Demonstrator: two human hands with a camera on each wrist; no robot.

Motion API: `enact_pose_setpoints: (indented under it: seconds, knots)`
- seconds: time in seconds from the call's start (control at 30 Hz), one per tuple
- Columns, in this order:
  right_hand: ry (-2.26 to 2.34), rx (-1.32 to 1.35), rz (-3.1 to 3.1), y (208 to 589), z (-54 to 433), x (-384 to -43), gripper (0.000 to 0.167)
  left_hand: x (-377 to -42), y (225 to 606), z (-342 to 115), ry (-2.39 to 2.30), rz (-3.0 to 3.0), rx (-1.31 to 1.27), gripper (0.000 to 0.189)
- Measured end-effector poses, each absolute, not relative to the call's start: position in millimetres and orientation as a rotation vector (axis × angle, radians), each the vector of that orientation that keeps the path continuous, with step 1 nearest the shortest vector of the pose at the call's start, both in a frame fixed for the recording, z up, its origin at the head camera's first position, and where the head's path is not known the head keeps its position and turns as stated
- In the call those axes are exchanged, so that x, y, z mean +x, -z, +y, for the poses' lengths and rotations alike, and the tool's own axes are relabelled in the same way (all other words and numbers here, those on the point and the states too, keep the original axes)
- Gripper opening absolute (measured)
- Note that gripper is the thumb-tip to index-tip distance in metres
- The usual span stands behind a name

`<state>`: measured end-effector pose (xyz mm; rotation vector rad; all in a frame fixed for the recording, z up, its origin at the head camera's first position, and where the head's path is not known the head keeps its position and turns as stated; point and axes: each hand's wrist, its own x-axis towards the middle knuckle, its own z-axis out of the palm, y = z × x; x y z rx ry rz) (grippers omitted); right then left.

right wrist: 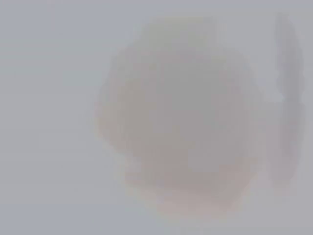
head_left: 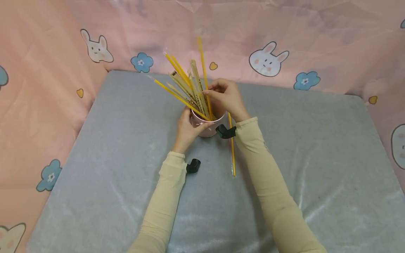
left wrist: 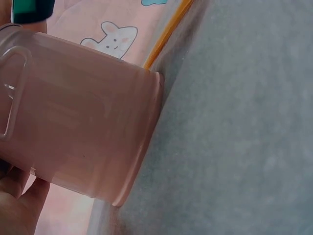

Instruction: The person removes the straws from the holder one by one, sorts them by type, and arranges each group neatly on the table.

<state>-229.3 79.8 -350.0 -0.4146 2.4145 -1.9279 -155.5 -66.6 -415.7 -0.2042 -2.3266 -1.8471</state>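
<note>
My left hand (head_left: 186, 130) grips a pink see-through cup (head_left: 207, 132) from its left side, the thumb across the front near the rim. In the left wrist view the same cup (left wrist: 83, 117) shows a raised outline on its wall, its base right at the cloth. Several yellow straws (head_left: 177, 93) in clear wrap and several printed paper-wrapped sticks (head_left: 197, 75) lean out of it, mostly leftward. Over the cup's right rim, my right hand (head_left: 228, 96) pinches one upright yellow straw (head_left: 202, 59) between thumb and fingers; its lower end is inside the cup. The right wrist view is a blur.
Another wrapped yellow straw (head_left: 232, 154) lies on the grey cloth-covered table (head_left: 126, 158), just right of the cup and beside my right sleeve (head_left: 269, 175). Behind and to the left hangs a pink curtain (head_left: 221, 21) printed with rabbits and flowers.
</note>
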Motion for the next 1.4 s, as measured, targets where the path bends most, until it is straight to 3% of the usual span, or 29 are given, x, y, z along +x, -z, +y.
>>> enact_pose_setpoints:
  seconds: [1.0,1.4]
  knots:
    - [2.532,-0.262,2.309,359.3,129.7,-172.9,0.006,-156.6,420.1,-66.9,1.876,-2.295,-0.221,0.071]
    - [2.765,-0.316,2.175,343.4,143.4,-160.8,0.006,-157.3,423.4,-63.5,1.894,-2.266,-0.195,0.071]
